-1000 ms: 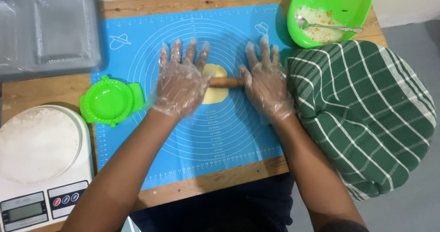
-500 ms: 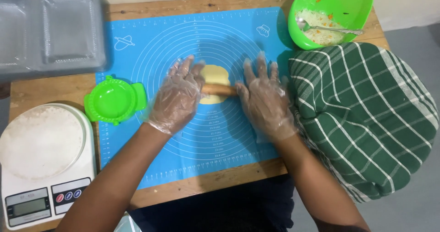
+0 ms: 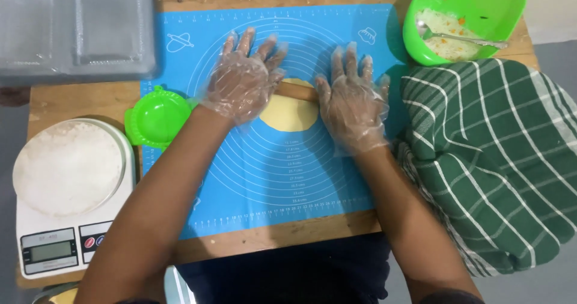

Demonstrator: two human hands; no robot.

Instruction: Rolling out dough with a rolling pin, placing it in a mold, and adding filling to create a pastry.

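Note:
A flat round of pale yellow dough (image 3: 288,114) lies in the middle of a blue silicone mat (image 3: 270,172) marked with rings. A wooden rolling pin (image 3: 296,91) rests across the dough's far edge. My left hand (image 3: 243,79) in a clear plastic glove presses flat on the pin's left end, fingers spread. My right hand (image 3: 351,103), gloved the same way, presses flat on the pin's right end. Most of the pin is hidden under both palms.
A green dumpling press (image 3: 157,116) lies at the mat's left edge. A white kitchen scale (image 3: 57,250) carries a plate of flour (image 3: 67,167). A green bowl (image 3: 481,0) with filling and a spoon stands far right. A green checked cloth (image 3: 499,154) covers the right. Grey tray (image 3: 72,27) far left.
Both hands have rolled the pin away from me, from the middle of the dough to its far edge. The dough round looks a little wider.

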